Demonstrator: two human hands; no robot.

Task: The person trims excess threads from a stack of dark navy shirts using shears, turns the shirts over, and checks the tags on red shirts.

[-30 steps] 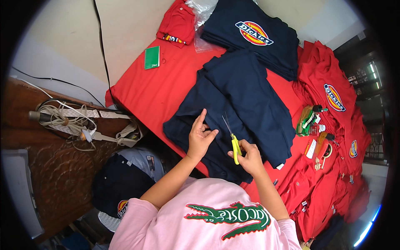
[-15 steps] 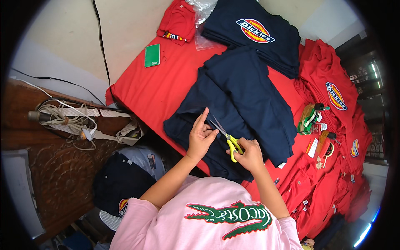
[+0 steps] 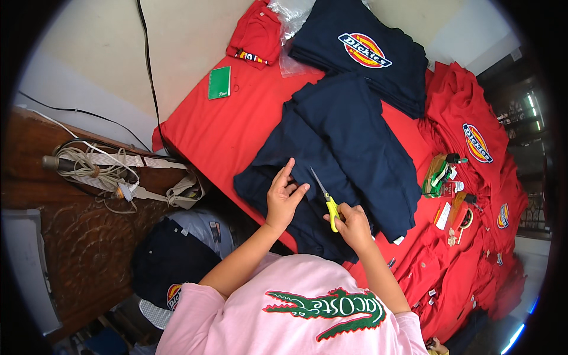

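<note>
Gripping the yellow-handled scissors (image 3: 333,214) is the right hand (image 3: 351,228), whose fingers and thumb are closed around the handles. The scissor blades appear pressed together, with the tip directed to 11 o'clock. The left hand (image 3: 284,201) is raised near the scissors, palm toward them, with thumb and forefinger spread; whether the curled fingers touch any cloth cannot be told.

Both hands and the scissors are positioned over a spread navy garment (image 3: 355,142), which lies on a red cloth (image 3: 201,133). Taking the navy garment as the dial centre, the left hand is at 7 to 8 o'clock and the right hand at 6 o'clock. Whether the blades contact the fabric cannot be determined.

Surrounding items, same dial: a folded navy stack (image 3: 358,50) with an oval emblem at 12 to 1 o'clock; a folded red garment (image 3: 257,35) at 11 o'clock; a green notebook (image 3: 219,83) at 10 o'clock; a coiled cord bundle (image 3: 92,170) at 9 o'clock; a dark garment (image 3: 165,254) at 8 o'clock; small bottles (image 3: 449,189) at 3 o'clock; a roll of tape (image 3: 467,218) at 4 o'clock.
</note>
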